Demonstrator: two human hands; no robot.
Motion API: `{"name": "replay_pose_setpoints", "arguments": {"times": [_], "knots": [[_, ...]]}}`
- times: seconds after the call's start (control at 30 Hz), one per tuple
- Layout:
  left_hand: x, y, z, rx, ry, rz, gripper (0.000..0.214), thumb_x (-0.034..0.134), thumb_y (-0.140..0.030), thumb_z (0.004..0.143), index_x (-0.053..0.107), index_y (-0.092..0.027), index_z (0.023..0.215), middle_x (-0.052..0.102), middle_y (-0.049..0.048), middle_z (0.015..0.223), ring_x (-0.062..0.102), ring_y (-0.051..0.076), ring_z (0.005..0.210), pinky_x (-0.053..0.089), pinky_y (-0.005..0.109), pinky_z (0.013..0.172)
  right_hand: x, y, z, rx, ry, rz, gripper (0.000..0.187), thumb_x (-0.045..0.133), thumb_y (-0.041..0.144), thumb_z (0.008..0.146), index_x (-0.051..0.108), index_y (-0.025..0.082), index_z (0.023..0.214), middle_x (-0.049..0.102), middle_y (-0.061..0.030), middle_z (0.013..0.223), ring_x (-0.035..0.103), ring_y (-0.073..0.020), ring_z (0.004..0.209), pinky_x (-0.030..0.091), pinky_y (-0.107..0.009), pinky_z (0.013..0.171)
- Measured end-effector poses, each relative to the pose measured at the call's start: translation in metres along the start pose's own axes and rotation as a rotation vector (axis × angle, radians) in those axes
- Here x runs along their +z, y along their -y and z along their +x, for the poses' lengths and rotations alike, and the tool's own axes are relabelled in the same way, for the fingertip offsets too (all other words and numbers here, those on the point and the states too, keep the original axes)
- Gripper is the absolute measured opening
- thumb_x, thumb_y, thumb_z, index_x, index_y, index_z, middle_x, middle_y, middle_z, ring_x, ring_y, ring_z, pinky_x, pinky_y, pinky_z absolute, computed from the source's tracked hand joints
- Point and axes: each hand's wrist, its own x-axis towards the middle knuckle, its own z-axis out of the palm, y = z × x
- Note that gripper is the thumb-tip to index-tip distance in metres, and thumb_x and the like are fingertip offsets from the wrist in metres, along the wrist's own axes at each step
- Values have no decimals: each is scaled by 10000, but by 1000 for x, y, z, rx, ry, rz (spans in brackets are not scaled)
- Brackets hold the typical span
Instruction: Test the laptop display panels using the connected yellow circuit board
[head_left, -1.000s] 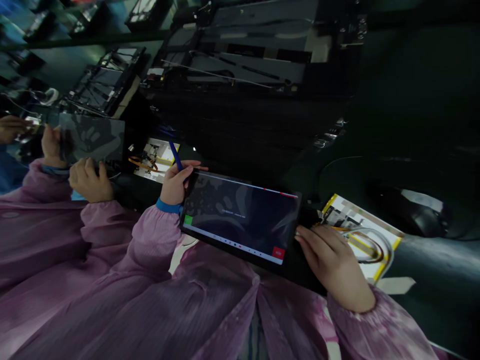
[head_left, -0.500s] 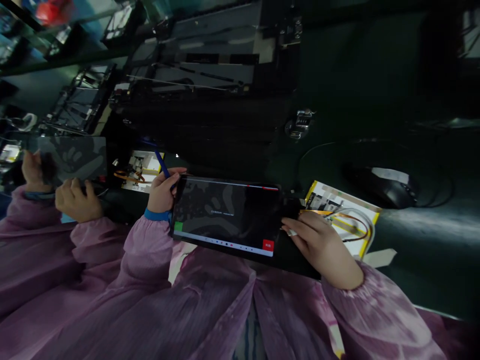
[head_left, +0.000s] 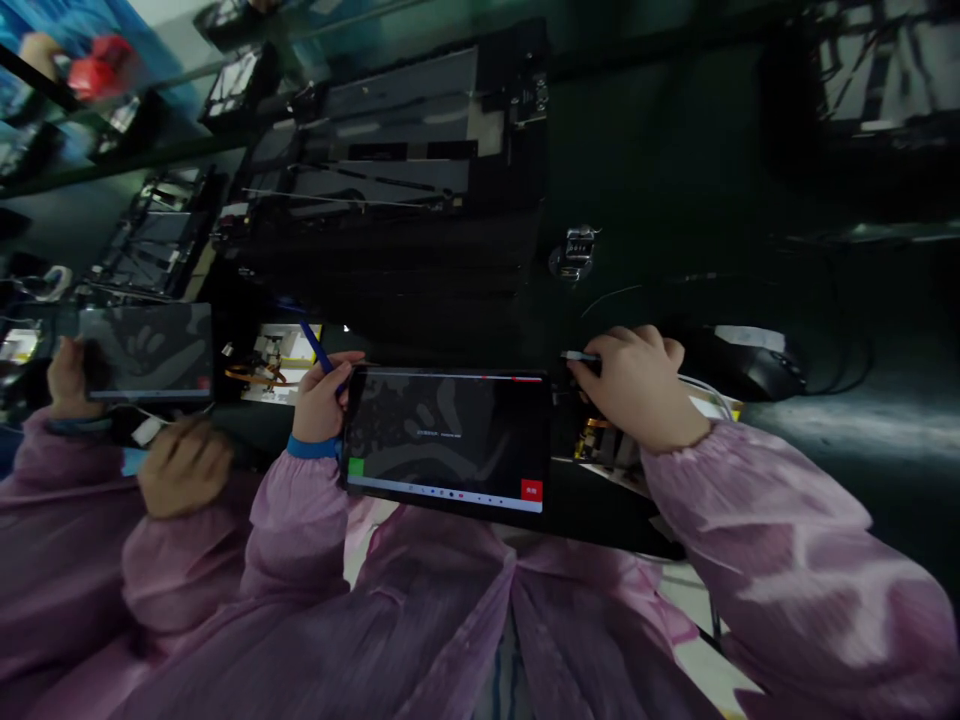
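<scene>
My left hand, with a blue band at the wrist, is closed on the left edge of a tablet. A blue pen-like stick juts up from the same hand. On the tablet's dark screen are a green square at lower left, a red one at lower right and a light bar along the bottom. My right hand pinches a small cable plug, which points left, just beyond the tablet's upper right corner and apart from it. A pale cable shows behind that hand.
A black mouse lies at right. Dark racks with panels stand behind, and a small metal part sits on the green bench. At left, a co-worker's hand holds another tablet. Printed sheets lie between us.
My right hand has risen from beside the tablet's right edge, and the plug at its fingertips now shows clearly. My left hand keeps its hold. The co-worker's right hand has moved down and right.
</scene>
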Motion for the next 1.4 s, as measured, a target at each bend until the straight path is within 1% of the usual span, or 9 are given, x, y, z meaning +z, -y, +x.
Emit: {"name": "replay_pose_setpoints", "arguments": {"times": [0.17, 0.37, 0.47, 0.63, 0.8, 0.93, 1.07, 1.23, 1.4], "knots": [[0, 0, 0, 8, 3, 17, 155, 657, -207, 588, 714, -134, 712, 477, -47, 445, 276, 20, 316, 135, 151, 308, -15, -10, -9, 11, -236, 93, 175, 624, 301, 805, 737, 174, 845, 608, -140, 942, 536, -324, 924, 408, -433, 747], [3, -2, -3, 5, 6, 18, 200, 676, -244, 564, 706, -127, 724, 380, -77, 404, 259, 19, 306, 123, 139, 304, -34, -17, -28, -23, -145, 113, 206, 526, 228, 844, 717, 159, 873, 638, -69, 690, 576, -200, 619, 354, -289, 521], [5, -3, -5, -1, -17, 25, 175, 654, -216, 589, 697, -119, 729, 412, -64, 431, 273, 22, 318, 126, 146, 311, -35, -17, -31, -43, -189, 132, 177, 521, 230, 828, 688, 172, 818, 622, -52, 640, 575, -191, 579, 367, -292, 518], [6, -4, -4, -13, -29, 29, 138, 631, -187, 621, 700, -126, 723, 415, -57, 442, 272, 24, 326, 126, 155, 317, -33, -17, -34, 27, -251, 340, 276, 567, 211, 757, 597, 182, 1029, 630, -18, 668, 594, -178, 564, 432, -288, 536], [3, -1, -3, 8, -16, 33, 149, 651, -214, 600, 707, -140, 716, 395, -64, 432, 267, 22, 323, 134, 145, 311, -27, -17, -40, 177, -81, 779, 215, 641, 296, 723, 515, 222, 880, 645, -2, 713, 621, -175, 619, 475, -286, 560], [2, 0, -3, 25, 0, 54, 168, 655, -237, 606, 704, -137, 732, 398, -64, 431, 269, 24, 321, 142, 141, 313, -30, -12, -44, 231, 275, 1186, 378, 750, 504, 647, 567, 192, 756, 628, -11, 710, 574, -125, 573, 459, -237, 495], [4, -1, -3, 59, -8, 92, 163, 644, -244, 598, 700, -141, 711, 372, -68, 412, 268, 27, 320, 146, 153, 315, -33, -7, -49, 238, 609, 1326, 436, 765, 539, 627, 681, 164, 832, 663, -36, 740, 581, -104, 571, 509, -236, 543], [4, -1, -3, 60, -22, 113, 150, 641, -234, 595, 699, -150, 706, 424, -53, 425, 269, 27, 315, 131, 164, 312, -15, -2, -61, 300, 501, 1378, 351, 792, 441, 589, 672, 175, 783, 687, -34, 761, 666, -155, 716, 556, -269, 690], [2, 0, -3, 90, 1, 141, 117, 632, -223, 643, 697, -166, 721, 441, -45, 448, 275, 27, 326, 128, 173, 322, -1, 0, -66, 311, 450, 1338, 250, 726, 370, 612, 654, 187, 765, 681, -27, 714, 667, -167, 670, 554, -282, 634]]}}
